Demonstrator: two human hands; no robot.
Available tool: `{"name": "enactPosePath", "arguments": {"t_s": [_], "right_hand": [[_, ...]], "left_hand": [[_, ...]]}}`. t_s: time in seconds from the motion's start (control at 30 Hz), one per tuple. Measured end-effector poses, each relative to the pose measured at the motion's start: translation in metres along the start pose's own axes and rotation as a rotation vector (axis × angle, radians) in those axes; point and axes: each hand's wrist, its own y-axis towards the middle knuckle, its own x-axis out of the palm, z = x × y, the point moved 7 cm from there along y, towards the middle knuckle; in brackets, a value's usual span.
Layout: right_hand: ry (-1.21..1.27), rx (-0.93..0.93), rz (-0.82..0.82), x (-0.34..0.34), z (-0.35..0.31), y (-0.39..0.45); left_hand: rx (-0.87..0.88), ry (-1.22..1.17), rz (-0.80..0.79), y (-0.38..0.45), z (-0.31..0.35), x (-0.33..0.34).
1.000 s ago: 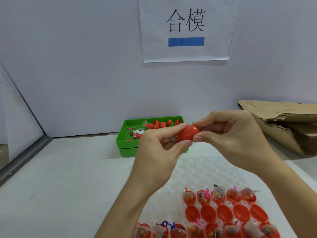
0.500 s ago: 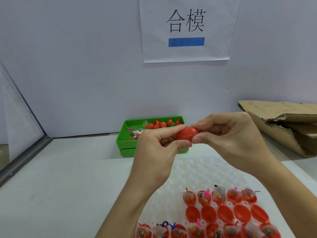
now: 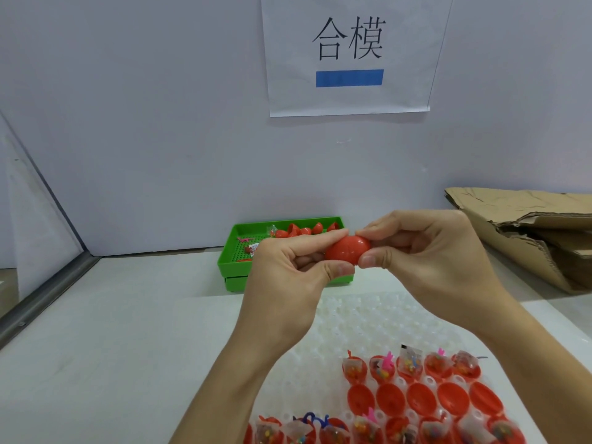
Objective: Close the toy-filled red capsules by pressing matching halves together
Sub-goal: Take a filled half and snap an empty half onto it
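Note:
A red capsule point(image 3: 347, 249) is held in the air between both hands, its two halves joined with a seam showing. My left hand point(image 3: 288, 277) pinches its left side with thumb and forefinger. My right hand point(image 3: 426, 254) pinches its right side the same way. Below, a white dimpled tray point(image 3: 358, 318) holds a row of toy-filled red halves point(image 3: 410, 366), a row of empty red halves point(image 3: 419, 397), and another filled row at the bottom edge point(image 3: 368, 429).
A green basket point(image 3: 238, 254) with several red capsule pieces and small toys stands against the back wall, behind my hands. Folded brown cardboard point(image 3: 528, 232) lies at the right. A paper sign point(image 3: 349, 52) hangs on the wall. A metal rail point(image 3: 48, 296) borders the table's left side.
Both hands with the capsule have shifted very slightly left and down; the grip is the same.

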Motion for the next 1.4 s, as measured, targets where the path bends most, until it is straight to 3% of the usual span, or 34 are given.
{"name": "enactPosePath", "arguments": {"t_s": [0.73,0.97,1.07,1.4], "right_hand": [[-0.033,-0.029,0.094,0.013,0.005,-0.002],[0.154,0.035,0.079,0.014,0.001,-0.002],[0.154,0.055,0.030,0.014,-0.001,-0.001],[0.162,0.083,0.096,0.007,0.002,0.000]], "left_hand": [[0.104,0.289,0.104,-0.004,0.008,-0.003],[0.078,0.123,0.064,-0.003,0.016,-0.006],[0.051,0.070,0.027,-0.003,0.017,-0.007],[0.054,0.068,0.003,-0.002,0.016,-0.004]]}}
